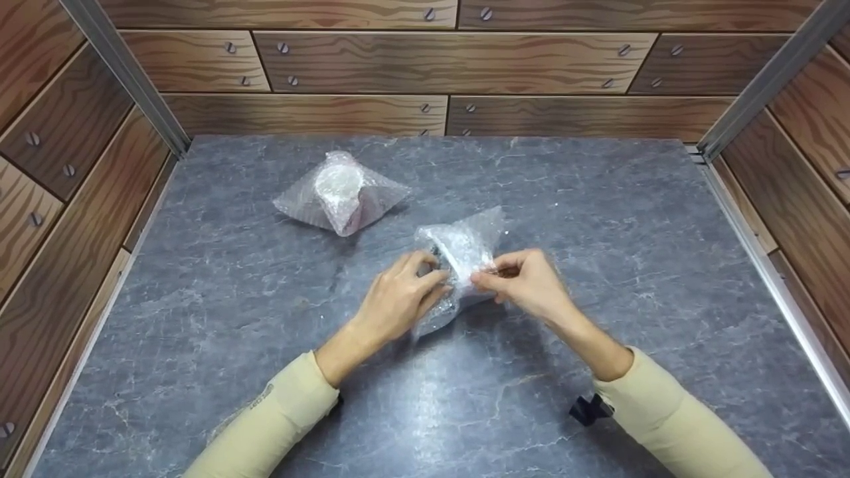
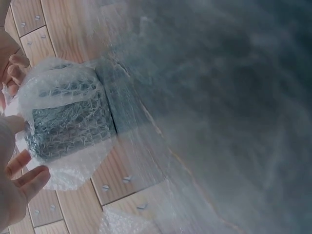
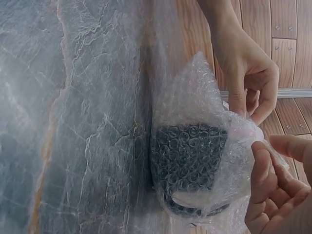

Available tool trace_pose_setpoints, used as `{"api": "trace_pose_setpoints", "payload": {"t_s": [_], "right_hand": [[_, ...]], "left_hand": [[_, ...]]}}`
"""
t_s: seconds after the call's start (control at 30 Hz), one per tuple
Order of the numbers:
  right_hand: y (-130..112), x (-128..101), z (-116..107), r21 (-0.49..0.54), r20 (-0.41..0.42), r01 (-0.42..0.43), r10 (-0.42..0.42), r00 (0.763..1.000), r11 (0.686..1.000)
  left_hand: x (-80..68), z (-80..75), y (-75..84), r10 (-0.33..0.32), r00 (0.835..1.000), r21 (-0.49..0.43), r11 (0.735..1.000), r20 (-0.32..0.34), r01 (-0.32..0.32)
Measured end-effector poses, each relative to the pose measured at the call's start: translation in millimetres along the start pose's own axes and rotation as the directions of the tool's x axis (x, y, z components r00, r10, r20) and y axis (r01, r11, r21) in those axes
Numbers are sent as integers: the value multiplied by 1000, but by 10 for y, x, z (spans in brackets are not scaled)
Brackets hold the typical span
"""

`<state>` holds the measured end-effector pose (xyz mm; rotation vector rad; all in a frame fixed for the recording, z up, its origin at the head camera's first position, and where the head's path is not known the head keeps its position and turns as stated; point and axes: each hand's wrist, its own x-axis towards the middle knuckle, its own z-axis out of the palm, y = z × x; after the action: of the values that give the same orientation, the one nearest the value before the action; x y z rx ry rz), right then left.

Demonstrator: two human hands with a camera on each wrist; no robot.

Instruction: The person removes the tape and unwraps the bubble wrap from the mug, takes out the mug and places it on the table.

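A bundle of clear bubble wrap lies near the middle of the table, with a dark, block-like object showing through it. My right hand pinches a fold of the wrap on the bundle's right side between thumb and fingers. At the left side, my left hand touches the wrap with its thumb, the other fingers loosely bent and spread apart. The left wrist view shows those fingers in front of the wrapped object. What the object is stays hidden under the wrap.
Farther back to the left sits a second bubble-wrapped bundle, pale on top with a pinkish part below. The grey marbled table is bounded by wood-patterned walls and metal rails.
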<state>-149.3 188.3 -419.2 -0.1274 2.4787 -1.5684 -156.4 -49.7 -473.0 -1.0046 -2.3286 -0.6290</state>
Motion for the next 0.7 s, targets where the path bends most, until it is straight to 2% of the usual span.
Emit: {"api": "trace_pose_setpoints", "payload": {"t_s": [0.27,0.7], "right_hand": [[-47,0,12,-64,-4,-39,39,999,997],[-42,-20,33,-97,-7,-22,22,1000,995]], "left_hand": [[3,-2,1,-9,1000,-27,1000,18,10],[12,-22,8,-5,999,-45,999,31,7]]}}
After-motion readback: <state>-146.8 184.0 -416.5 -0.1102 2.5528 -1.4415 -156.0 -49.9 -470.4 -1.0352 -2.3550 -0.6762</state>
